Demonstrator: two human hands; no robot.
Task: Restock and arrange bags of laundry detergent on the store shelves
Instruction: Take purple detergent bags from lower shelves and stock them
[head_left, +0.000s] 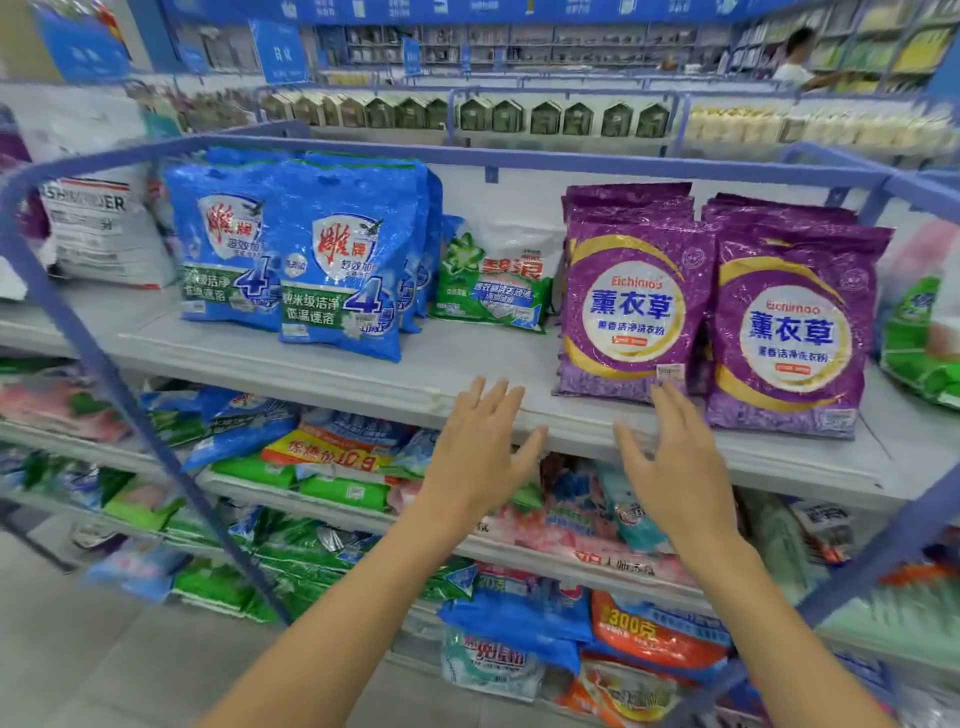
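On the top shelf (322, 364) stand two rows of blue detergent bags (337, 260), one green-and-white bag (493, 280) leaning further back, and two rows of purple bags (636, 301). My left hand (480, 447) and my right hand (670, 462) hover side by side at the shelf's front edge, fingers straight and spread, holding nothing. The right fingertips reach just below the left purple bag's bottom corner; whether they touch it I cannot tell.
A blue metal frame (104, 364) runs around the shelf unit. Lower shelves hold several mixed detergent bags (332, 452) lying flat. A white bag (98, 228) sits at far left, a green one (919, 343) at far right. A person (795, 57) stands in a far aisle.
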